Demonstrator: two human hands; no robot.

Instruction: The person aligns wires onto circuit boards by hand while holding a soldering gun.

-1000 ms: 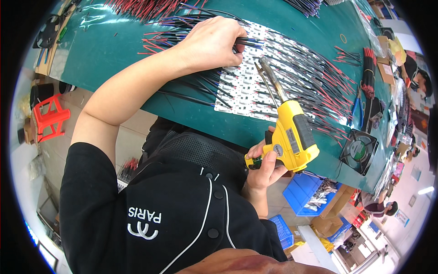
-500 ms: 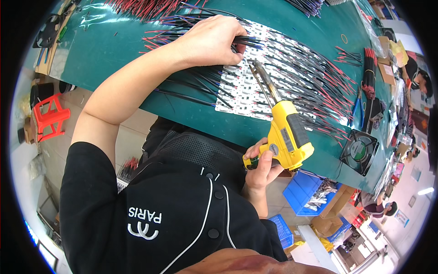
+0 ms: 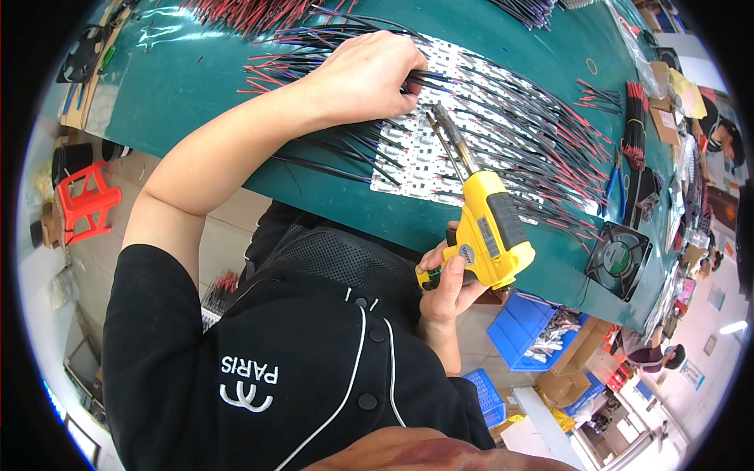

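Observation:
My right hand (image 3: 451,293) grips a yellow and black soldering gun (image 3: 495,235) by its handle. The gun's long metal tip (image 3: 453,133) points up over a panel of small white circuit boards (image 3: 416,169), just right of my left hand's fingers. My left hand (image 3: 377,77) is closed on black wires (image 3: 432,77), whose ends reach the boards. Rows of black and red wires (image 3: 542,141) fan out to the right of the panel, and more wires (image 3: 334,141) run off its left side. Whether the tip touches a board is hard to tell.
The panel lies on a green tabletop (image 3: 181,110). On its right are a small black fan (image 3: 619,261), blue-handled pliers (image 3: 615,188) and a bundle of wires (image 3: 635,125). Below that edge stands a blue bin (image 3: 522,334). A red stool (image 3: 86,200) stands at left.
The soldering gun has shifted slightly left, its tip staying close to my left hand's fingers. My left hand has moved down a little with the wires.

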